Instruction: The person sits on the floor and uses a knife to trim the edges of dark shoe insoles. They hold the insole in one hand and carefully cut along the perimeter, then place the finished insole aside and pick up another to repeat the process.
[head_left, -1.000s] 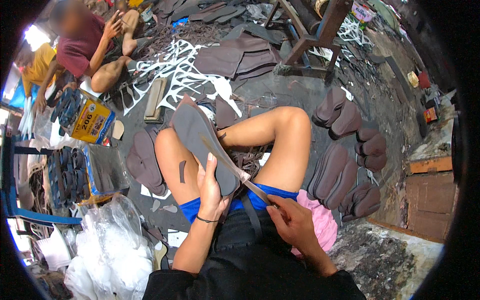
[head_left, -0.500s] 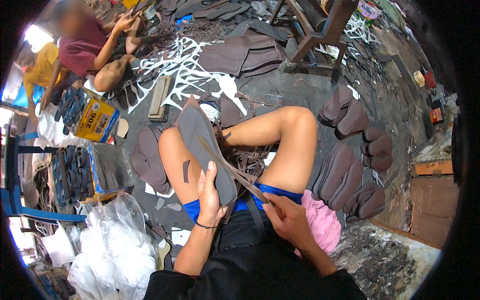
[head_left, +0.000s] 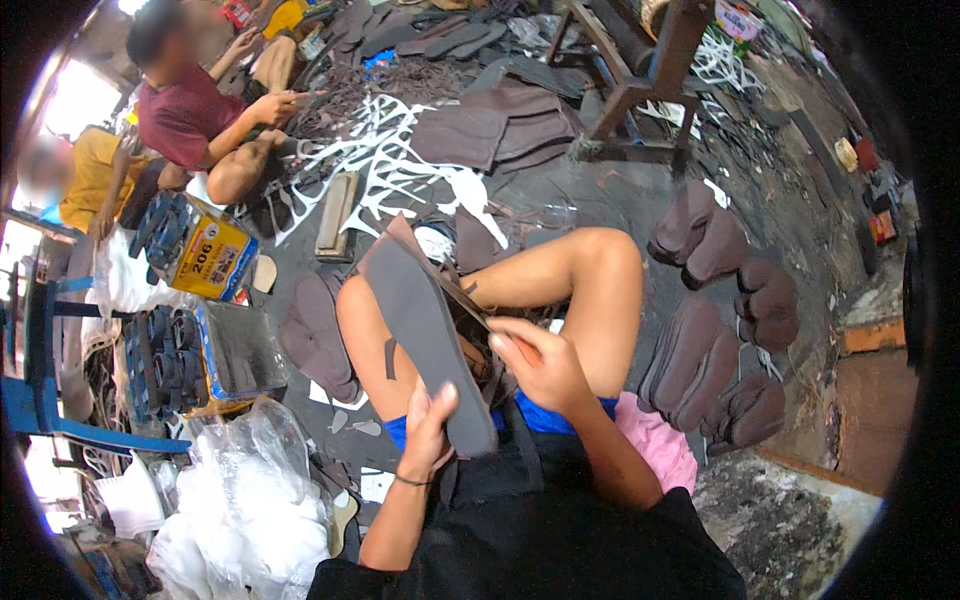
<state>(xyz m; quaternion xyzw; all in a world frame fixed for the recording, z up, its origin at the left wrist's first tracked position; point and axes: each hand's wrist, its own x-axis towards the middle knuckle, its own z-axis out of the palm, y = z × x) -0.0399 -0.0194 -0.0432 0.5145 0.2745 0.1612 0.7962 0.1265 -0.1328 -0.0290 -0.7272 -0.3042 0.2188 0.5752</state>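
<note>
A grey shoe sole (head_left: 415, 315) lies slanted over my lap, with brown sheet material (head_left: 403, 238) showing past its far end and edge. My left hand (head_left: 428, 425) grips the sole's near end, thumb on top and fingers underneath. Beside the sole's right edge, my right hand (head_left: 540, 365) is closed around a thin, dark tool that looks like a knife (head_left: 466, 302). The blade is slightly blurred and partly lost against the dark scraps below. A small dark offcut (head_left: 390, 358) rests on my left thigh.
Stacks of brown soles (head_left: 680, 355) stand to the right; more soles (head_left: 318, 330) lie left of my knee. White cut-out webbing (head_left: 380, 150) and brown sheets (head_left: 490, 130) spread ahead, near a metal stand (head_left: 630, 100). Plastic bags (head_left: 245, 500) sit at lower left. Two people (head_left: 185, 115) sit at upper left.
My right hand has moved forward and left along the sole's edge with the tool. My left thumb now lies lower on the sole. The whole view has shifted slightly.
</note>
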